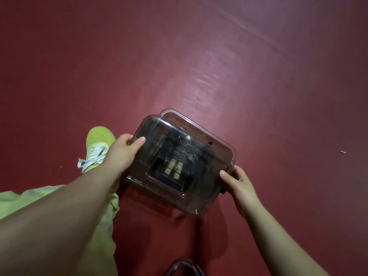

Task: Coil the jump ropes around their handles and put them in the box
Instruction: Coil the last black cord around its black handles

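Red floor [219,56] beneath lidded box [221,156] in both hands' grip.

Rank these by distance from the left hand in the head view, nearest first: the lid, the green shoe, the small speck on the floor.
From the left hand:
1. Lid, gripped at its left edge.
2. Green shoe, just behind the hand.
3. Speck, far right on the floor.

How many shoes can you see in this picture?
1. A yellow-green shoe with white laces stands on the red floor, just left of the left hand that holds the clear box. Any other shoe is out of view.
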`<state>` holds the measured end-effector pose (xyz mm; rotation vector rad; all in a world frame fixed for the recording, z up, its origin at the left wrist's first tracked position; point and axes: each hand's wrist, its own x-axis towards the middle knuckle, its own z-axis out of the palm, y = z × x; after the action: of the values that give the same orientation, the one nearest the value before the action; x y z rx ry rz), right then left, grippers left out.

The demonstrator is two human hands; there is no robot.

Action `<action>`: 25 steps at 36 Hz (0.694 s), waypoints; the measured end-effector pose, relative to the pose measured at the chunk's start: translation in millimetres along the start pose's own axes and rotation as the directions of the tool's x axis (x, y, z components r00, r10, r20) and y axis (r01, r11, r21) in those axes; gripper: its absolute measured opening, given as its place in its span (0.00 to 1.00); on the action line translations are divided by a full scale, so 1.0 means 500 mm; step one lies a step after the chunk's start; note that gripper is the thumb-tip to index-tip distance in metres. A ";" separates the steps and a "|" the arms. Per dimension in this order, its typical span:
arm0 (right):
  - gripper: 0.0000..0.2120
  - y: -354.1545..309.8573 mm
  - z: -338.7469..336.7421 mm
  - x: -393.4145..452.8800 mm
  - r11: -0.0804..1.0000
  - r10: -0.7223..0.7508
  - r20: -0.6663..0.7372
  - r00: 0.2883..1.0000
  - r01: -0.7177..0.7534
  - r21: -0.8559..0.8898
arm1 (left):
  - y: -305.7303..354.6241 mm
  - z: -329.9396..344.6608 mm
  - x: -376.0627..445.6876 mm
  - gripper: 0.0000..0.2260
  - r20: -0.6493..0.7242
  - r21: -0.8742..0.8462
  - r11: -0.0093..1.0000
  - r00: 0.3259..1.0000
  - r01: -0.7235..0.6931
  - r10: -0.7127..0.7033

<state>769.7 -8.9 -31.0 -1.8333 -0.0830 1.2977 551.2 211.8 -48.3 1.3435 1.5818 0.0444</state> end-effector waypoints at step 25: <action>0.33 0.088 0.015 0.059 0.915 -0.152 -0.397 0.905 -0.023 -0.403 | 0.029 0.058 0.088 0.23 0.064 0.265 0.960 0.995 -0.093 0.078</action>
<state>759.6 -17.3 -83.0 -2.4065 -0.1856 0.8470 587.6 234.7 -82.1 1.6092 1.5235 -0.1569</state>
